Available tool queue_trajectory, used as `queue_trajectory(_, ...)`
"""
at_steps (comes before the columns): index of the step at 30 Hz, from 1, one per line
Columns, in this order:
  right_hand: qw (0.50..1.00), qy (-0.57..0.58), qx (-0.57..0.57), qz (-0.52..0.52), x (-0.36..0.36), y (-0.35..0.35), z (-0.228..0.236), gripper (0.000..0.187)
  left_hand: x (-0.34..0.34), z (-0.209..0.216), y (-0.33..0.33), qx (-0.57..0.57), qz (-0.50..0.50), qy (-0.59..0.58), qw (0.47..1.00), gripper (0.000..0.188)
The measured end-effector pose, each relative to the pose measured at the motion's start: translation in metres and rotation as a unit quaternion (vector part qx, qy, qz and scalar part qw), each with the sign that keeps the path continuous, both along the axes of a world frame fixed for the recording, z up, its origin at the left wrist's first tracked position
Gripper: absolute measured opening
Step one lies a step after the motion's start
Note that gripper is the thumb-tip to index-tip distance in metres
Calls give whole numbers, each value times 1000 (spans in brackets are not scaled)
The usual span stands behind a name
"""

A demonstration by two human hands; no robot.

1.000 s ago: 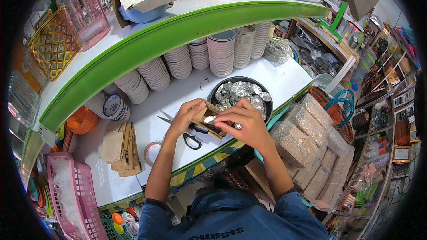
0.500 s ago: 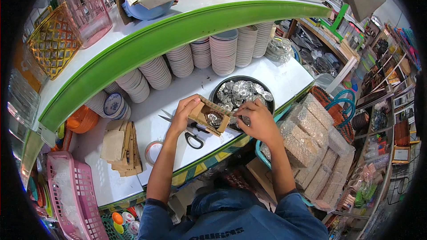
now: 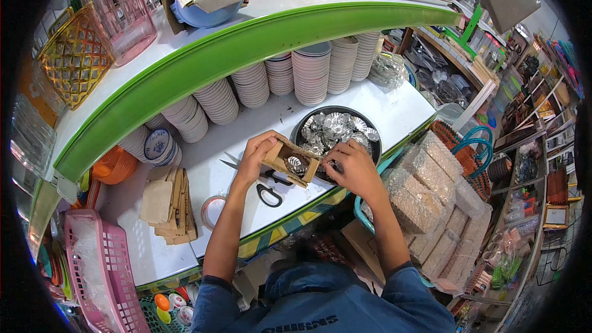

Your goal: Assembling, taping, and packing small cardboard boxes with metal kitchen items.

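Status change, approx. last 1 s: R hand (image 3: 354,166) has cleared the box opening and shifted right, to the near edge of the black pan (image 3: 377,152). Over the last 0.5 s, position nearly unchanged.

L hand (image 3: 254,157): fingers closed on the L end of the cardboard box (image 3: 275,156); grip unchanged. Box is held tilted above the bench (image 3: 398,106), open side up, just beside the pan.

Box contents: min. one fluted metal mould (image 3: 296,164), now in plain view w/ the R hand out of the way. Remaining moulds (image 3: 336,124) lie heaped in the pan.

R fingers: bunched narrow, tips curled down; poss. on a mould, but the hand hides the tips, so can't tell.

Implication (judged): box is part-filled, transfer betw. pan & box incomplete. Caution: scissors (image 3: 269,196) lie just beside the box; maintain clearance when lowering
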State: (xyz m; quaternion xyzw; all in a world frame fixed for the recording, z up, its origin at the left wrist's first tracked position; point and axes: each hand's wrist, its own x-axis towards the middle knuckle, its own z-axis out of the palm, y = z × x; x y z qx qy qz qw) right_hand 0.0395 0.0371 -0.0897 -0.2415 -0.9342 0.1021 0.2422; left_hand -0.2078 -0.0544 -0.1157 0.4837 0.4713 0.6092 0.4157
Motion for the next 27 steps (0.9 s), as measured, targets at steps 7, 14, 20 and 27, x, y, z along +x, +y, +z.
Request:
queue_trajectory(7, 970, 177, -164, -20, 5, 3, 18, 9, 1, -3, 1, -4, 15, 3, 1000, 28)
queue_trajectory(14, 951, 266, -137, 77, 0, -11, 44, 12, 6, -1, 1, -18, 7, -17, 1000, 24)
queue_trajectory(20, 976, 202, -49, 73, -24, -30, 37, 12, 7, -2, 1, -35, 8, -22, 999, 24)
queue_trajectory(27, 954, 277, -102, 58, -16, -20, 32, 11, 9, -3, 4, -23, 2, -21, 1000, 24)
